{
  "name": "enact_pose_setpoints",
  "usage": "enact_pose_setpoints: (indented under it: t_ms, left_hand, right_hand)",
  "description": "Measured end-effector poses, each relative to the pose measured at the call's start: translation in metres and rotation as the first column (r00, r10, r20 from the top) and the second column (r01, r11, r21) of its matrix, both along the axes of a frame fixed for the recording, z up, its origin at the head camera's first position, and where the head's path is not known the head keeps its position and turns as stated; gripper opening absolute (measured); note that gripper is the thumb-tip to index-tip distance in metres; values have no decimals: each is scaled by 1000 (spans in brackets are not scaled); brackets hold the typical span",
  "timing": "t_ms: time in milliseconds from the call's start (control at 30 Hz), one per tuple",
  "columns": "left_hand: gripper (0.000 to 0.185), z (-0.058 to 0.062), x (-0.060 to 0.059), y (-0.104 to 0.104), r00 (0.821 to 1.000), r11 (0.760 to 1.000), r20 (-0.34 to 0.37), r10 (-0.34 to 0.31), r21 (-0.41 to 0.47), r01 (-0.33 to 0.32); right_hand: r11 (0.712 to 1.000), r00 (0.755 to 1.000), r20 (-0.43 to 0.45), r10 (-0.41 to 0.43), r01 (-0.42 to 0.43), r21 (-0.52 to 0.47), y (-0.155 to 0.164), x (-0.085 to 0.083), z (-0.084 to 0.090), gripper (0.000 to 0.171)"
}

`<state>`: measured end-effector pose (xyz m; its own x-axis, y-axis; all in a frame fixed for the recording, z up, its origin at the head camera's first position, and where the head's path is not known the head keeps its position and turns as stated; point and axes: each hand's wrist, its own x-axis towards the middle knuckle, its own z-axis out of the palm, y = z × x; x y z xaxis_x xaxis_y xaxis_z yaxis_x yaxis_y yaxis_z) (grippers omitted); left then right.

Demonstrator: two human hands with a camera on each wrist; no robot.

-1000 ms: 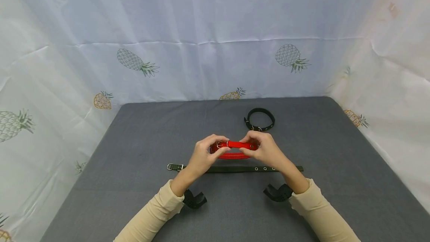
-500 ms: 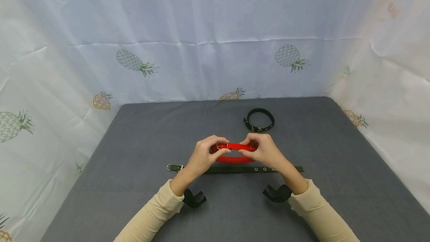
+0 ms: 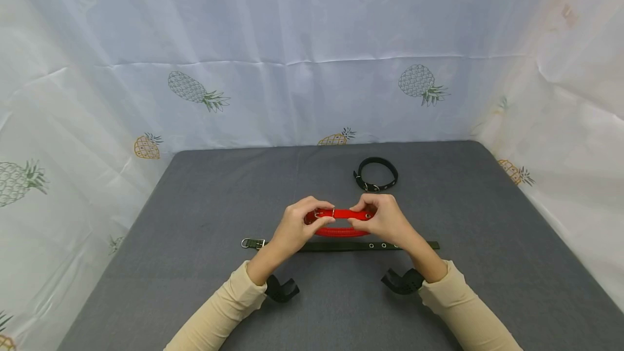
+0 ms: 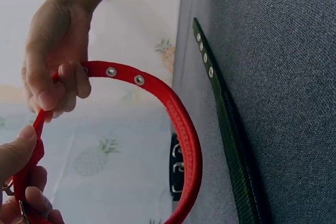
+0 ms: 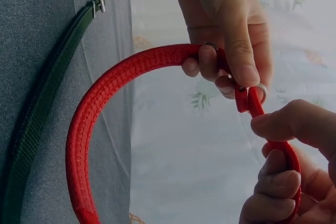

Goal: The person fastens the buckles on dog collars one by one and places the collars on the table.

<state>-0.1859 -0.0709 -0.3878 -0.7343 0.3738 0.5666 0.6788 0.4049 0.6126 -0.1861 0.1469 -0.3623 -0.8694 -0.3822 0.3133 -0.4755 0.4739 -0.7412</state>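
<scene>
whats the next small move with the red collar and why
Perhaps ease the right hand toward the left hand, feeding the red collar toward its buckle. Both hands pinch the collar, eyelets show beside the right, and the buckle sits by the left. Threading is unclear.

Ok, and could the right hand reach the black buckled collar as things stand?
Probably yes: the black buckled collar lies just beyond the right hand, with nothing visible between them. That hand is pinching the red collar, though, so it would likely need to let go first.
</scene>
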Motion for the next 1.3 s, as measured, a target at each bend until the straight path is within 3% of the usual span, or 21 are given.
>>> enact_pose_setpoints:
  t_ms: [200,500,767,933,1133,1300]
  left_hand:
    - [23,0,0,0,1000,1000,-10,-20,-10,19]
    - [30,0,0,1,999,999,36,-39,-34,40]
    - [45,6,3,5,1000,976,4,26,-216,-25]
    - [50,8,4,7,1000,956,-14,10,-294,-14]
    - [47,12,3,9,1000,953,-16,-18,-304,12]
    - [53,15,0,11,999,965,-25,-34,-260,26]
  right_hand:
    - [999,999,12,52,-52,-1,-3,-2,-2,9]
    - [995,996,13,93,-93,25,-7,-4,-1,10]
    - [994,997,-13,78,-77,80,-8,-2,1,10]
    - [992,996,-22,82,-79,95,-10,-1,1,11]
    - [994,996,10,92,-92,64,-14,-1,0,15]
    - [995,994,19,104,-105,6,-16,-2,1,26]
